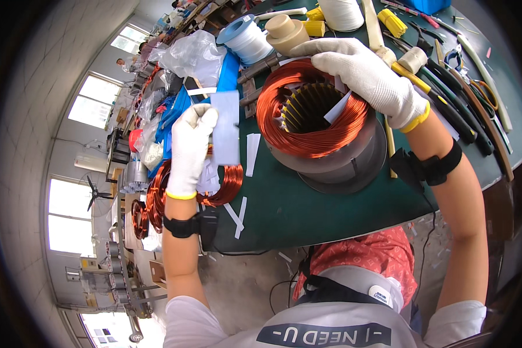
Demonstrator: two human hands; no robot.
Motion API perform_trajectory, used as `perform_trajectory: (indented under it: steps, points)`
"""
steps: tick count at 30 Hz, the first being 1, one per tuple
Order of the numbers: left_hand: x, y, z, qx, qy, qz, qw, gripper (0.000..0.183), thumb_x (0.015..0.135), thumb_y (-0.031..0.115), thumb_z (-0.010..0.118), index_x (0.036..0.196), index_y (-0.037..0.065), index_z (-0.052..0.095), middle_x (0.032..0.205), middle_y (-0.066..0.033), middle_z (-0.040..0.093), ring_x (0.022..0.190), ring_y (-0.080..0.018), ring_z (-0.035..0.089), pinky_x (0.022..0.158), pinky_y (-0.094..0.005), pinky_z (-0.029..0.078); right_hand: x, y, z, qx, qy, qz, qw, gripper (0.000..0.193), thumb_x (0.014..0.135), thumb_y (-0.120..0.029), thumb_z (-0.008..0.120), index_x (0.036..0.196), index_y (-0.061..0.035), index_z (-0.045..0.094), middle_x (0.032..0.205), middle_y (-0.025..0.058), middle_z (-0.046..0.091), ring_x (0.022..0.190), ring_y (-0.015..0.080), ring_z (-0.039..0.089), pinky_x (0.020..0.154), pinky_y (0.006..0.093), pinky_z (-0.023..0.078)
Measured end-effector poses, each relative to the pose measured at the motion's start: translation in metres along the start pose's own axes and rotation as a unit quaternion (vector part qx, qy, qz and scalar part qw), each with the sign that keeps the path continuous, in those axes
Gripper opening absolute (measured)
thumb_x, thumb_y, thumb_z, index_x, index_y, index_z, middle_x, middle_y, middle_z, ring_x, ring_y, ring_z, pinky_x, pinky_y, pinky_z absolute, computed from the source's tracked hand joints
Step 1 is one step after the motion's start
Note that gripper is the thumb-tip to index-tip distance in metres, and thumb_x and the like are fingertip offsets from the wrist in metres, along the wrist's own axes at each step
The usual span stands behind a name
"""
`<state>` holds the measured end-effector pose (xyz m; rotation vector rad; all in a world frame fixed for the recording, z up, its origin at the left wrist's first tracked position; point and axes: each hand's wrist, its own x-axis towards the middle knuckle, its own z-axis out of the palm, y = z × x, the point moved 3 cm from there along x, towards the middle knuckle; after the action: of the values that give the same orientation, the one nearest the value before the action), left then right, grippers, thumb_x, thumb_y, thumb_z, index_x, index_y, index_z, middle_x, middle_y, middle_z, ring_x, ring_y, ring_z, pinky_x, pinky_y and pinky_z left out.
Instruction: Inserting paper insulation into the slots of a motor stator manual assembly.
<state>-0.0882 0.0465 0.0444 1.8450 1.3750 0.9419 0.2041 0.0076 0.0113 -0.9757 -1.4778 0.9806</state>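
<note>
Currently, a pale sheet (226, 129) is held above the left edge of a green table (290, 217), its long axis running from the near edge toward the far edge. The gloved left hand (192, 145) pinches it by its left long side, thumb against curled fingers. To the right of the sheet, apart from it, a ring of copper wire (325, 145) sits on a grey drum (345, 171), well in from the table's left edge, its round opening facing up. The gloved right hand (374, 75) is the nearer one to the ring: it lies over the far right side, fingers stretched leftward along the rim; whether they grip or only rest, I cannot tell. A white slip (337, 108) slants from the opening just beside that hand. Between sheet and ring, a narrow strip (252, 154) lies on the table, also pointing near to far.
</note>
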Motion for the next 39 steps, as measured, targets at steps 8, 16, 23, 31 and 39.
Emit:
perform_trajectory:
  steps: [8,16,23,31,39]
  points:
    - [0.030,0.036,0.026,0.095,-0.243,0.042,0.965,0.035,0.093,0.020,0.061,0.116,-0.006,0.063,0.101,-0.0059,0.069,0.086,-0.0091,0.062,0.079,-0.0248,0.050,-0.004,0.001,0.000,-0.022,0.047,-0.028,0.998,0.045,0.089,-0.021,0.044,0.123,0.0028,0.060,0.099,0.0144,0.067,0.078,0.0164,0.065,0.079,0.0287,0.052]
    - [0.015,0.043,0.046,0.105,-0.156,0.072,0.980,0.025,0.096,0.019,0.058,0.103,-0.004,0.064,0.087,-0.0021,0.066,0.078,-0.0067,0.058,0.071,-0.0231,0.048,-0.005,0.002,-0.002,-0.020,0.044,-0.014,0.999,0.042,0.088,-0.017,0.042,0.119,0.0039,0.062,0.100,0.0170,0.067,0.079,0.0195,0.066,0.080,0.0301,0.053]
    - [0.018,0.027,0.031,0.008,-0.167,-0.012,0.986,0.025,0.095,0.022,0.062,0.101,-0.001,0.066,0.084,-0.0028,0.064,0.070,-0.0073,0.059,0.064,-0.0214,0.048,-0.002,0.005,-0.002,-0.016,0.036,-0.041,0.998,0.043,0.089,-0.019,0.043,0.119,0.0045,0.061,0.102,0.0188,0.067,0.079,0.0203,0.067,0.079,0.0303,0.053]
    - [0.013,0.026,0.060,-0.052,-0.125,0.030,0.990,0.023,0.097,0.017,0.060,0.108,-0.003,0.063,0.094,-0.0038,0.066,0.079,-0.0078,0.058,0.073,-0.0226,0.049,-0.003,0.005,0.000,-0.020,0.046,-0.037,0.998,0.043,0.086,-0.016,0.042,0.117,0.0062,0.062,0.105,0.0189,0.067,0.081,0.0219,0.068,0.079,0.0303,0.054]
    - [0.015,0.049,0.070,0.074,-0.051,0.087,0.992,0.023,0.097,0.016,0.059,0.106,-0.005,0.063,0.093,-0.0017,0.064,0.082,-0.0049,0.054,0.072,-0.0211,0.044,-0.004,0.005,-0.003,-0.011,0.061,-0.031,0.998,0.045,0.085,-0.017,0.043,0.118,0.0057,0.062,0.100,0.0202,0.068,0.083,0.0219,0.069,0.082,0.0309,0.053]
